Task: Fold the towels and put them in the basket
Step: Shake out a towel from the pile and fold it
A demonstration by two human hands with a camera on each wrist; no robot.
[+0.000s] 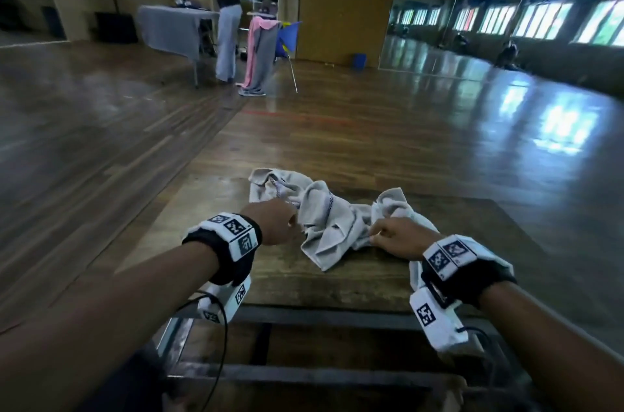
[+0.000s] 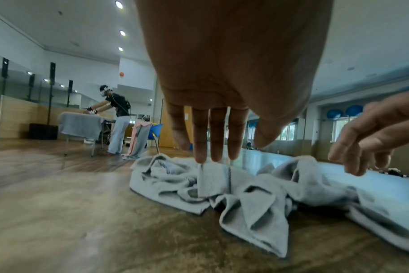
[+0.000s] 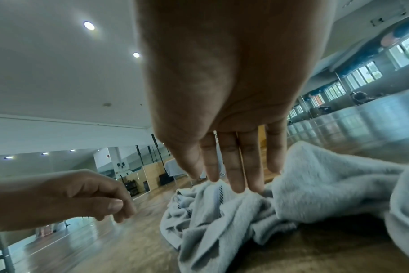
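Wooden tabletop carries a crumpled grey towel near its far edge. Above it the left hand reaches with fingers extended and relaxed, fingertips at a fold; the right hand likewise, gripping nothing.

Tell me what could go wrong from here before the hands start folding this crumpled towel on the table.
1. The towel is badly bunched, and neither the left hand nor the right hand shows a clear corner grip, so the fold may start crooked.
2. Part of the towel hangs over the table edge by the right wrist; a pull could drag it off.
3. No basket is in view.
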